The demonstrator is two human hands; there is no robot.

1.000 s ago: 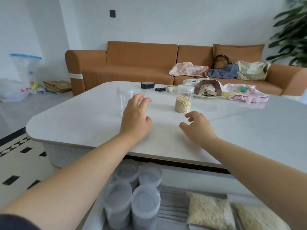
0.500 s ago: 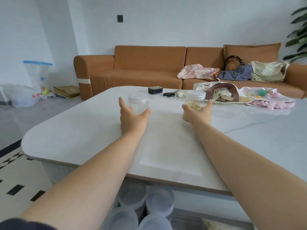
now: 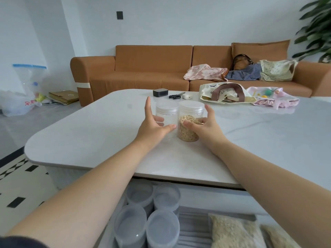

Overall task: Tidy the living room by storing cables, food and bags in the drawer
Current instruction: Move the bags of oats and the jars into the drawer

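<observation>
The drawer (image 3: pixel 194 230) stands open below the wrists. In it are four lidded plastic jars (image 3: pixel 161 228) and, to their right, flat bags of grain (image 3: pixel 232 233), so part of the food is already stored.

Above it, on the white table (image 3: pixel 89 133), the left hand (image 3: pixel 152 129) holds an empty clear jar (image 3: pixel 165 113). The thumb lies across the front, the index finger points up at the left side, and the other fingers show through the plastic behind. The right hand (image 3: pixel 206 129) holds a jar of oats (image 3: pixel 187 135), thumb on the front wall and fingers curled round the far side. Both jars stand on the table, close beside each other between the two hands; neither looks lifted.

Beyond the fingertips lie a black box (image 3: pixel 160 92), scissors (image 3: pixel 176 96), a small white case (image 3: pixel 187 95), a tote bag (image 3: pixel 227 93) and a pink bag (image 3: pixel 274 99). Further bags (image 3: pixel 275 69) lie on the sofa (image 3: pixel 152 68). I judge the food almost finished and the bags not started. I see no cable plainly.
</observation>
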